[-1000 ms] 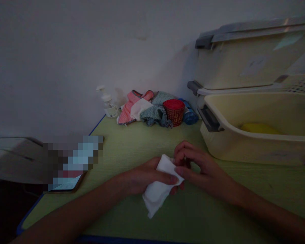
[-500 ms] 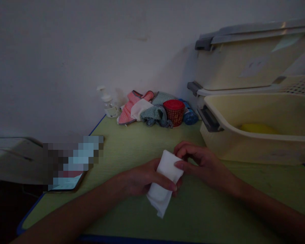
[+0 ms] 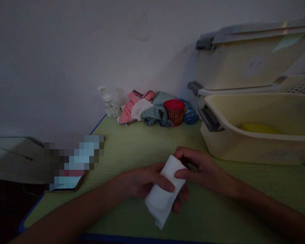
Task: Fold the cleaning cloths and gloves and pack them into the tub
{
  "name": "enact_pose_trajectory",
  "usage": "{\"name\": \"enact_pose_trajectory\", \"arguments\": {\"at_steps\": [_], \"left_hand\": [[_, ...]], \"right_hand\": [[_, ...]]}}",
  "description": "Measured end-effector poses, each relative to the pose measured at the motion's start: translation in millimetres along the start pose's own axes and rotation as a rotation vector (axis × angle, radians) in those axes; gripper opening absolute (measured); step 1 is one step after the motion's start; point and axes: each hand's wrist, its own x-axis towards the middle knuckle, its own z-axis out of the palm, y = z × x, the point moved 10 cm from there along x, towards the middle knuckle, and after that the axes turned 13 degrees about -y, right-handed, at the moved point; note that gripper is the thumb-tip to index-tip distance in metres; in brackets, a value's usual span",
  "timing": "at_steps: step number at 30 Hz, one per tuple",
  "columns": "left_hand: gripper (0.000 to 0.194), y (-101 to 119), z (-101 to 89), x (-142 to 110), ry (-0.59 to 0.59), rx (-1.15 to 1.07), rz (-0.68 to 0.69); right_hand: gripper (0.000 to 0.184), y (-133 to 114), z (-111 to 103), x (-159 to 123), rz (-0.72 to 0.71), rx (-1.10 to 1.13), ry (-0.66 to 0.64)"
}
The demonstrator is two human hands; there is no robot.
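Observation:
A soft white oblong wad of folded tissue [image 3: 159,200] is held at a tilt above the table, its loose ragged end hanging toward me. My left hand [image 3: 152,179] grips it from the left, thumb across the top and fingertips showing beneath the right side. With thumb and fingers, my right hand [image 3: 195,167] pinches the wad's far right end. Whether anything is wrapped inside I cannot tell.
The green table [image 3: 127,145] has a blue edge. Along the wall stand a pump bottle [image 3: 112,106], crumpled pink and grey-green cloths [image 3: 129,110], a red container [image 3: 175,113] and a blue roll [image 3: 190,117]. Cream bins [image 3: 254,149] fill the right; a phone [image 3: 71,181] leans left.
The tissue wad has come slightly nearer to me and to the right. My left fingertips now show lower beneath it, and my right hand has closed further over its far end.

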Motion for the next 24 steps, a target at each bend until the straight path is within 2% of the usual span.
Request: {"name": "enact_pose_trajectory", "arguments": {"at_steps": [2, 4, 8, 10, 13, 17, 21, 24], "left_hand": [[0.048, -1, 7.7, 3, -0.103, -0.090, 0.023], [0.048, -2, 10.3, 6, -0.146, -0.189, 0.033], [0.038, -11, 4.5, 9, -0.085, -0.312, -0.041], [0.034, -16, 6.5, 9, -0.099, -0.334, -0.091], [0.030, -18, 8.2, 10, -0.119, -0.299, -0.110], [0.027, -12, -1.4, 10, -0.037, -0.135, -0.034], [0.036, -13, 11.5, 11, -0.134, -0.195, -0.039], [0.041, -17, 18.8, 10, -0.171, -0.232, -0.106]], "right_hand": [[0.029, -12, -1, -1, -0.092, -0.082, 0.015], [0.029, -23, 0, -3, -0.173, -0.142, 0.022], [0.026, -30, -3, -7, -0.267, -0.169, 0.061], [0.022, -31, -7, -9, -0.302, -0.158, 0.087], [0.015, -27, -10, -10, -0.302, -0.123, 0.094], [0.013, -24, -10, -9, -0.268, -0.100, 0.089], [0.013, -27, -8, -10, -0.293, -0.095, 0.080], [0.013, -30, -5, -11, -0.298, -0.092, 0.066]]}}
